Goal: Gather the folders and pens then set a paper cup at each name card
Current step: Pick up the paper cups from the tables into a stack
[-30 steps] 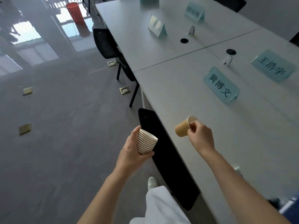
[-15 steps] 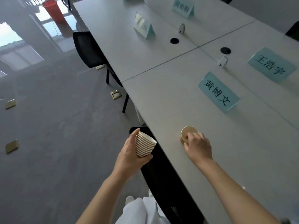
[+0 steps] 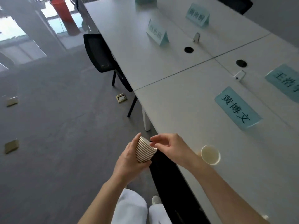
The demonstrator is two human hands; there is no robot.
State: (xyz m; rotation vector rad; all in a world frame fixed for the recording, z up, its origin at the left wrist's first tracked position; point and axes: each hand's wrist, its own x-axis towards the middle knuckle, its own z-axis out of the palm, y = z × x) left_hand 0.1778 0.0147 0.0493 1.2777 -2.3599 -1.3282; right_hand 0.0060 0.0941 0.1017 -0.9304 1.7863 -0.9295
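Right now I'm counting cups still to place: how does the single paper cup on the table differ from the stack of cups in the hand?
The single paper cup stands upright and alone on the white table, touched by no hand. The stack of paper cups is nested, tilted, gripped in the left hand off the table's edge, with the right hand pinching its top rim. Both look like the same pale cups.

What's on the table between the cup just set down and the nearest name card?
Nothing: in the head view, only bare white table separates the paper cup from the nearest name card.
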